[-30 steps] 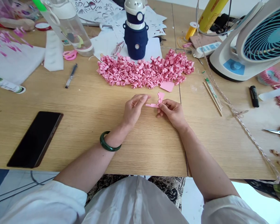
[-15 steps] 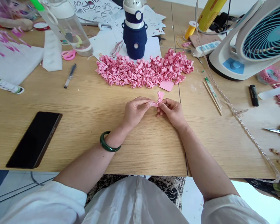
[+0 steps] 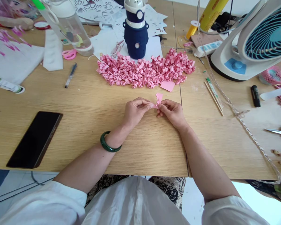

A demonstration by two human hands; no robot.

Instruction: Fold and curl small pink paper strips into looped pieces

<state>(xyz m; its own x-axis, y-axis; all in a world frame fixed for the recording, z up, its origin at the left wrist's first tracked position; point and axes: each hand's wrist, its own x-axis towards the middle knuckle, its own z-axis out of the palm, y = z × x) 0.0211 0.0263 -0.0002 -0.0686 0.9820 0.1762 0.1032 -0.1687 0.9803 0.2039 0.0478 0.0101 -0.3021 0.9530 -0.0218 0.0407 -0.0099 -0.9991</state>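
Note:
Between my two hands is a small pink paper strip (image 3: 159, 97) with a curled, fringed edge. My left hand (image 3: 136, 112) is closed, thumb and fingertips pinching the strip's left end. On the other side, the closed fingers of my right hand (image 3: 172, 112) pinch it close to the curled part. The wider end of the strip stands up beyond my fingertips. Just past my hands lies a square pink paper piece (image 3: 167, 86), touching a long heap of curled pink paper pieces (image 3: 140, 73).
Behind the heap stands a dark blue bottle (image 3: 136, 39) on white papers. A phone (image 3: 35, 139), a pen (image 3: 70, 75) and pink scissors (image 3: 69, 54) lie leftward. To the right are wooden sticks (image 3: 214, 99), a twisted cord (image 3: 250, 132), a black marker (image 3: 255, 96) and a fan (image 3: 243, 56).
The strip's upright end has shifted slightly left, and less of the strip shows between my fingertips. Both hands keep their pinch in nearly the same place.

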